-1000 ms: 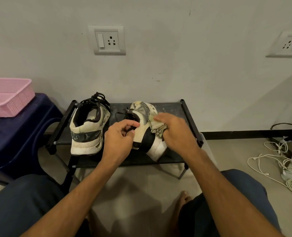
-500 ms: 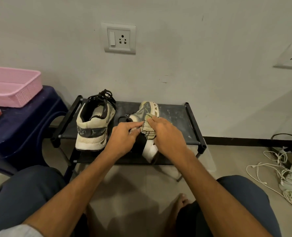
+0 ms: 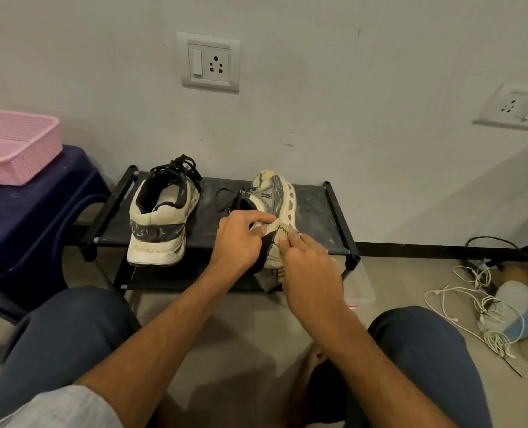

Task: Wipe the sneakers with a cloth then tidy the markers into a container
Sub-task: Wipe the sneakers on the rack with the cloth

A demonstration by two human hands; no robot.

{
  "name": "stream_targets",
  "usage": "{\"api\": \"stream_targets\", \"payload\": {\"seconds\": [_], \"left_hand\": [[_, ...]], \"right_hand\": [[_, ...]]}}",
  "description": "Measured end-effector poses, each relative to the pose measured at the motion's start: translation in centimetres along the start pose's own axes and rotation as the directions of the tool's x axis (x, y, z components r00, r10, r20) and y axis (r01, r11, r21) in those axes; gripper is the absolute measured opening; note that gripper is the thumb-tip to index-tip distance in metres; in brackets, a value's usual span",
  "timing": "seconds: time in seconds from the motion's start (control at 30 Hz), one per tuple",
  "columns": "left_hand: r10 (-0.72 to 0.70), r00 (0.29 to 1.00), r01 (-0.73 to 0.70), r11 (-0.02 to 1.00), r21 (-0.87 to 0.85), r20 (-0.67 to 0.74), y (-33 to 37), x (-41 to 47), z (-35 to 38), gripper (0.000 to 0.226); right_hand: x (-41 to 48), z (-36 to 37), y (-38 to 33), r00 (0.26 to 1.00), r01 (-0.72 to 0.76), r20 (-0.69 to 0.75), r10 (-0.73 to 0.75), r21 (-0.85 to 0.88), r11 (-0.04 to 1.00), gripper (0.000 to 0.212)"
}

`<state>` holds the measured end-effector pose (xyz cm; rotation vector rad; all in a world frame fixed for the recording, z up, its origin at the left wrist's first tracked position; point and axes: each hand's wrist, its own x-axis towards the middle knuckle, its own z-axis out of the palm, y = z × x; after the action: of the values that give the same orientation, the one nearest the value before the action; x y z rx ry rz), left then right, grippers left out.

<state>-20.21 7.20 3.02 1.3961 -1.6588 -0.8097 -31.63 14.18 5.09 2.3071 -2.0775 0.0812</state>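
Observation:
Two worn white-and-grey sneakers sit on a low black shoe rack (image 3: pixel 315 208). The left sneaker (image 3: pixel 159 217) stands upright with its heel toward me. The right sneaker (image 3: pixel 275 199) is tipped on its side, sole facing right. My left hand (image 3: pixel 241 239) grips the heel end of that tipped sneaker. My right hand (image 3: pixel 309 267) presses a pale patterned cloth (image 3: pixel 278 242) against the sneaker's heel, with part of the cloth hanging below the hand. No markers are in view.
A pink plastic basket (image 3: pixel 18 146) sits on a dark blue stool (image 3: pixel 37 199) at the left. White cables (image 3: pixel 478 304) and a blue-and-white object (image 3: pixel 522 307) lie on the floor at the right. My knees frame the bottom. The wall stands close behind the rack.
My right hand with the cloth has slid from the sneaker's side down toward its heel. The left hand has kept its hold. The view has shifted slightly.

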Motion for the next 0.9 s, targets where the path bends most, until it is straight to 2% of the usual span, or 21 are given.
{"api": "stream_targets", "payload": {"seconds": [0.13, 0.27, 0.4, 0.5, 0.57, 0.67, 0.73, 0.8, 0.9], "left_hand": [[0.009, 1.000, -0.008, 0.999, 0.039, -0.024, 0.1, 0.3, -0.2, 0.026], [0.025, 0.999, -0.022, 0.996, 0.083, -0.031, -0.3, -0.1, -0.1, 0.030], [0.066, 0.998, -0.065, 0.983, 0.172, 0.002, -0.8, -0.2, -0.6, 0.032], [0.159, 0.984, -0.179, 0.882, 0.436, 0.082, -1.1, -0.8, -0.6, 0.045], [0.188, 0.973, -0.229, 0.825, 0.517, 0.130, -1.2, -1.5, -0.6, 0.056], [0.208, 0.966, -0.260, 0.785, 0.562, 0.156, -1.6, -2.6, -1.1, 0.061], [0.190, 0.965, -0.261, 0.754, 0.602, 0.181, -1.9, -3.7, -1.1, 0.068], [0.244, 0.955, -0.294, 0.684, 0.667, 0.171, -2.1, -5.0, -0.6, 0.080], [0.320, 0.926, -0.362, 0.596, 0.717, 0.202, -2.0, -6.4, 0.5, 0.099]], "right_hand": [[2.3, -1.1, 1.0, 1.000, 0.000, -0.014, 0.001, 0.051, 0.999, 0.068], [-0.8, -0.3, -1.8, 0.997, 0.042, 0.060, -0.037, -0.079, 0.996, 0.069], [-1.7, 0.5, -2.0, 1.000, 0.022, -0.008, -0.022, 0.001, 1.000, 0.076], [1.3, -0.7, -1.4, 0.998, -0.048, -0.037, 0.053, 0.112, 0.993, 0.063], [2.8, -1.7, -1.1, 0.997, -0.066, -0.017, 0.069, 0.151, 0.986, 0.050], [2.9, -2.2, -0.9, 1.000, -0.019, -0.020, 0.022, 0.167, 0.986, 0.038], [2.7, -1.9, -0.9, 0.999, 0.013, -0.040, -0.005, 0.186, 0.982, 0.035], [3.0, -1.6, -0.4, 1.000, 0.010, -0.026, -0.005, 0.194, 0.981, 0.035], [3.8, -1.9, 1.3, 0.995, -0.081, 0.086, 0.055, 0.328, 0.941, 0.048]]}}
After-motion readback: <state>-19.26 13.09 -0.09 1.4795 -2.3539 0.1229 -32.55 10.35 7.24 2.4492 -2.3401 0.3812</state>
